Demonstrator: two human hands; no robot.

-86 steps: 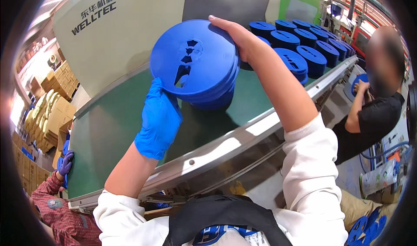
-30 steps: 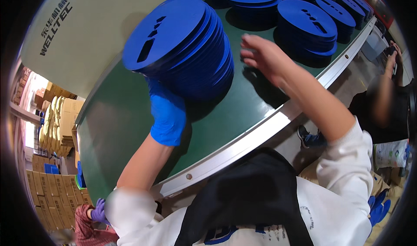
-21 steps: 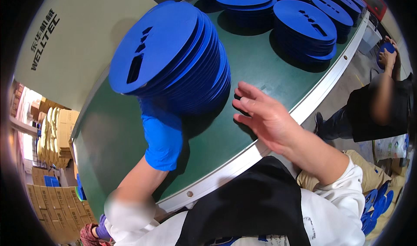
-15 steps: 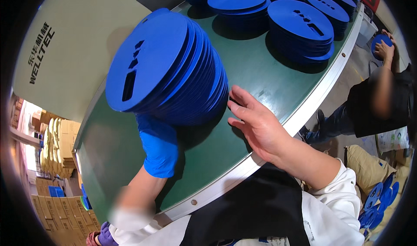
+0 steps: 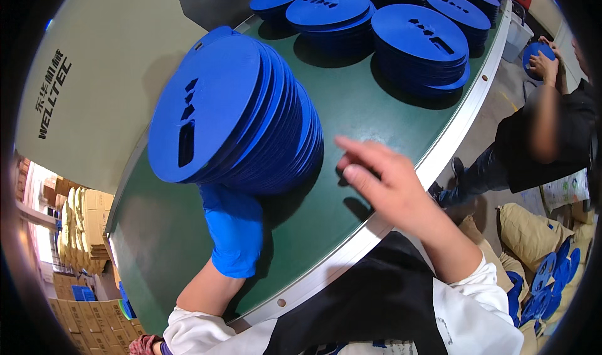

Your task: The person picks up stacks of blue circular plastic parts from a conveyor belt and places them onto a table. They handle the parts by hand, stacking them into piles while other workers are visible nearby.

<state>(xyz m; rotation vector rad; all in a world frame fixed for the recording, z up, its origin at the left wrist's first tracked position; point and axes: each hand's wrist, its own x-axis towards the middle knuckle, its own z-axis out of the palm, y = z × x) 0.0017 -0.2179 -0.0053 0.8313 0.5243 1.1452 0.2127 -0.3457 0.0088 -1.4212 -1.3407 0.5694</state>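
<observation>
A tall stack of blue plastic discs (image 5: 200, 107) stands tilted on the green tabletop. The top disc has a slot and a row of small cut-outs; lower discs are slightly out of line. My left hand (image 5: 232, 229), in a blue glove, reaches against the stack's near lower side. Its fingers are hidden by the discs. Bare and apart from the stack, my right hand (image 5: 385, 179) hovers over the table near the metal edge. Its index finger points out toward the discs, the thumb stands apart, the other fingers are bent, and nothing is held.
Several more disc stacks (image 5: 420, 38) stand at the back. A pale machine panel (image 5: 106, 73) rises at left. The metal table edge (image 5: 448, 145) curves along the right. A co-worker (image 5: 545, 135) holds a blue disc beyond it. Sacks (image 5: 533, 233) and loose discs lie at lower right; cartons (image 5: 94, 320) at lower left.
My right hand has drawn back from the stack toward the table edge, its index finger now straighter. The whole view has shifted slightly. My left hand stays at the stack.
</observation>
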